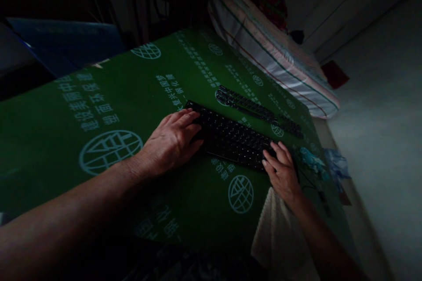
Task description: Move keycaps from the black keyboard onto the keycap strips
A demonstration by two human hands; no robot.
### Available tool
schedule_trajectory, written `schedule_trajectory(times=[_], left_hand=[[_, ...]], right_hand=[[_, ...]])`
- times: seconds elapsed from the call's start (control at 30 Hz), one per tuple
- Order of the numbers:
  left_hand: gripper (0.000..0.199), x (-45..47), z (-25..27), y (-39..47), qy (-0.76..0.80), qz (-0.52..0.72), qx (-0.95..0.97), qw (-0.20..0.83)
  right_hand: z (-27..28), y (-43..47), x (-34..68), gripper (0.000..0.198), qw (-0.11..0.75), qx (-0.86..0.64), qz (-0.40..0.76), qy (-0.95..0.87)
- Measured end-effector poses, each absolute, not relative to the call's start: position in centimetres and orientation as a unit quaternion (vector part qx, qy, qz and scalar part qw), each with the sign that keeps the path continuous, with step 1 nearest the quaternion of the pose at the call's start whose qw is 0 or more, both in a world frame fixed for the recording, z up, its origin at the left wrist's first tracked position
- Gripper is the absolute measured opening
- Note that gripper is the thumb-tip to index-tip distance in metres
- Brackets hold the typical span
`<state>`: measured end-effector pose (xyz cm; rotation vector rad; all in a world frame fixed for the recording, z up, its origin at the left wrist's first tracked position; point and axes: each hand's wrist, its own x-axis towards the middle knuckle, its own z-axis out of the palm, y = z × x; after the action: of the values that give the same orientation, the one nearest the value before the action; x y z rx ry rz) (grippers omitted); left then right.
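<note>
The half-curled left hand (174, 140) and loosely spread right hand (280, 171) touch the mid-frame keyboard (235, 136), grip unclear; "建设美丽" lettering (78, 104) marks the green table (198, 202), frame left.

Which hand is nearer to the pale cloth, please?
Right: the right hand is just beyond the pale cloth, on the keyboard; the left hand is farther away, at the keyboard's left end.

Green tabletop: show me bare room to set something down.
Free: tabletop between left hand and blue panel; also between that hand and cream cloth. Crowded: around keyboard, black key strip, and teal bundle by right hand.
</note>
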<state>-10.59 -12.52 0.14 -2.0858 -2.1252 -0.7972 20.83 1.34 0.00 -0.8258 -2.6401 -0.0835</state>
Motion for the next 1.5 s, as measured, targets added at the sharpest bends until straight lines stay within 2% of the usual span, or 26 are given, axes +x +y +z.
schedule_trajectory(times=[0.47,0.97,1.5], left_hand=[[0.034,-10.35,0.66,-12.89,-0.691,-0.254,-0.677,-0.012],[0.035,-10.15,0.96,-13.02,-0.707,-0.226,-0.670,-0.041],[0.036,-10.50,0.71,-12.94,-0.692,-0.249,-0.677,-0.017]], right_hand=[[0.14,1.27,20.79,0.021,0.218,-0.296,-0.023,-0.930],[0.69,1.27,20.78,0.023,0.191,-0.296,-0.040,-0.935],[0.05,1.19,21.03,0.024,0.215,-0.323,-0.008,-0.922]])
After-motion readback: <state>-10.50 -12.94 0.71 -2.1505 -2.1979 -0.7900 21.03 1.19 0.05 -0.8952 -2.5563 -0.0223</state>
